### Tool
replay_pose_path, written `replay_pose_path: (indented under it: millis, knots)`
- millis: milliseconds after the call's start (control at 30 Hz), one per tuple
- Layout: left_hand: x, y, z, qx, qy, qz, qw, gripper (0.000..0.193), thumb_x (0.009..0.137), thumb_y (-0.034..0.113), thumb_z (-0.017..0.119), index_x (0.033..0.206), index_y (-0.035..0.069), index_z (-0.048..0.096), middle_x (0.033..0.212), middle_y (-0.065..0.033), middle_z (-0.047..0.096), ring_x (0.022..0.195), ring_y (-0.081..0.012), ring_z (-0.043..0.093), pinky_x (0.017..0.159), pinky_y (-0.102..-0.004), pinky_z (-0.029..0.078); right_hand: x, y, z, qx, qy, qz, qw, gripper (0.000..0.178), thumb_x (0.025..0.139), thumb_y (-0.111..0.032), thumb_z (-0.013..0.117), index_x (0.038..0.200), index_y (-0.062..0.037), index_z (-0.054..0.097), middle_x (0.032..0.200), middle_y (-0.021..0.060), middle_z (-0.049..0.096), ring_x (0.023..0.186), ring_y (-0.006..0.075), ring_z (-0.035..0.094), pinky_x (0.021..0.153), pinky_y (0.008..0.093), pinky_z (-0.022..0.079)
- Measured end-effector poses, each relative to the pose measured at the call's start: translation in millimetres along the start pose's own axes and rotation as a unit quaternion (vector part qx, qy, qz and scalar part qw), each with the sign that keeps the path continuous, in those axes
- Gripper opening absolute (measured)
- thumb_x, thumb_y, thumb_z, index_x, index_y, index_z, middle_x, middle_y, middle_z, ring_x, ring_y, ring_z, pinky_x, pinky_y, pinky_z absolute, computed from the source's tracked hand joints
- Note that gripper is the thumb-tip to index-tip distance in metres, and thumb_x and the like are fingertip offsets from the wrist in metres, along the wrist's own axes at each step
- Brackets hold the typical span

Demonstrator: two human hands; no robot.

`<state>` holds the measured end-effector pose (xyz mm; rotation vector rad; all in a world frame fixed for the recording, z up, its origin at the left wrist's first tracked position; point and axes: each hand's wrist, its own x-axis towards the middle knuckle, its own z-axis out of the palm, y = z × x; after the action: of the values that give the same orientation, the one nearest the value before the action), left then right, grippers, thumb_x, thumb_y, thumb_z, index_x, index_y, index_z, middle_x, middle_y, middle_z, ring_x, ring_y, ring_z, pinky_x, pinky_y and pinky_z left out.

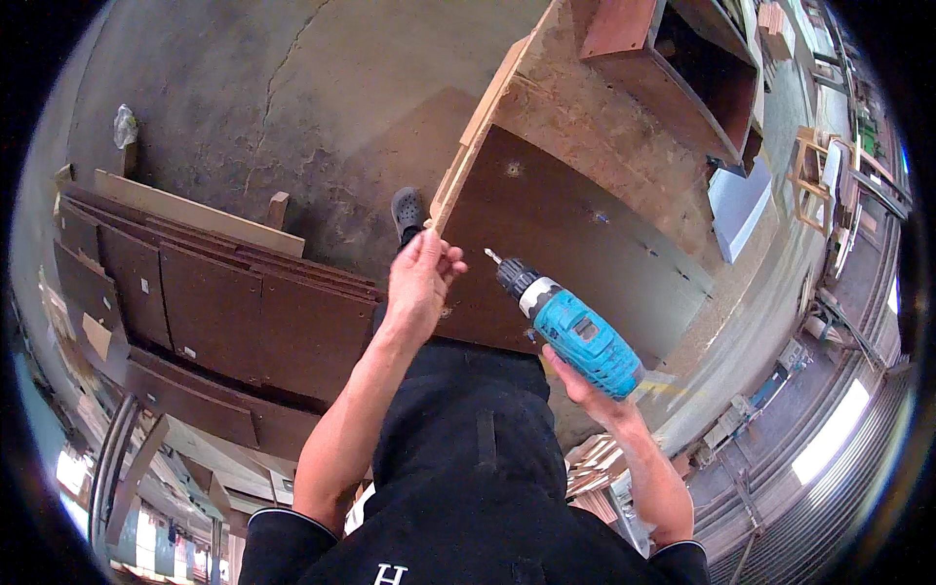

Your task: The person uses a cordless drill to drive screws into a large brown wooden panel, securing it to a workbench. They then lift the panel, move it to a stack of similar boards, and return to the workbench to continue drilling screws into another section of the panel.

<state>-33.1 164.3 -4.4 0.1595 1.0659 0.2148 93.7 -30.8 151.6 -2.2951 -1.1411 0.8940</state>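
Note:
In my right hand (587,388) is a blue cordless drill (585,336), its body tilted up and left. A bit (493,256) sticks out of its black chuck, over a dark brown panel (575,234) lying on the work surface. My left hand (421,283) is closed at the near left corner of that surface, fingertips pinched beside the end of a pale wooden strip (478,122) along the edge. Whatever those fingers hold, if anything, is too small to make out. Several small marked spots, perhaps holes, dot the panel.
An open brown wooden box frame (673,78) stands at the far right of the worktop (595,117), a pale blue sheet (741,210) beside it. Dark brown panels (214,312) are stacked at left. My shoe (408,209) shows on the concrete floor (331,88).

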Motion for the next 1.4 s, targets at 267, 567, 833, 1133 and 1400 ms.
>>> replay_pose_path:
  millis: [267,567,833,1133,1400]
  knots:
    - [7.7,-23.2,24.9,-0.218,-0.008,-0.13,0.967,0.024,0.104,0.025,0.053,0.099,0.002,0.059,0.088,-0.0077,0.061,0.086,-0.0191,0.061,0.083,-0.035,0.056,-4.0,8.1,4.8,0.05,-0.074,0.111,0.99,0.022,0.086,-0.019,0.072,0.108,-0.0222,0.074,0.095,-0.0064,0.073,0.079,0.012,0.067,0.072,0.0342,0.045]
    - [13.1,-26.9,32.1,-0.249,-0.03,-0.163,0.954,0.025,0.106,0.025,0.048,0.1,0.002,0.056,0.087,-0.0079,0.058,0.081,-0.0187,0.059,0.081,-0.0346,0.055,-16.6,24.2,8.2,-0.033,-0.121,0.082,0.989,0.03,0.088,-0.025,0.068,0.118,-0.0274,0.07,0.102,-0.0089,0.072,0.086,0.0115,0.067,0.072,0.0362,0.046]
    - [10.4,-26.4,41.7,-0.295,-0.048,-0.178,0.938,0.024,0.107,0.022,0.047,0.103,0.0,0.055,0.09,-0.0082,0.058,0.083,-0.019,0.06,0.088,-0.0335,0.056,-6.2,17.4,0.6,-0.077,-0.074,0.057,0.993,0.02,0.086,-0.02,0.073,0.106,-0.0193,0.074,0.094,-0.006,0.075,0.081,0.014,0.07,0.072,0.0366,0.052]
    - [14.3,-27.8,51.5,-0.269,-0.014,-0.18,0.946,0.021,0.105,0.021,0.052,0.101,0.001,0.056,0.089,-0.0084,0.059,0.083,-0.0192,0.061,0.086,-0.0326,0.056,21.7,3.9,-24.3,0.097,-0.055,0.14,0.984,0.028,0.073,-0.007,0.077,0.1,-0.009,0.07,0.086,0.0064,0.072,0.073,0.0231,0.071,0.057,0.0322,0.051]
    - [54.1,-31.7,84.1,-0.223,-0.115,-0.206,0.946,0.009,0.101,0.015,0.059,0.101,0.006,0.06,0.092,-0.0045,0.064,0.092,-0.0188,0.062,0.096,-0.0364,0.052,61.6,12.9,-59.8,0.054,-0.014,0.152,0.987,0.013,0.082,-0.015,0.078,0.088,-0.0071,0.069,0.07,0.0053,0.065,0.062,0.0189,0.064,0.058,0.0322,0.047]
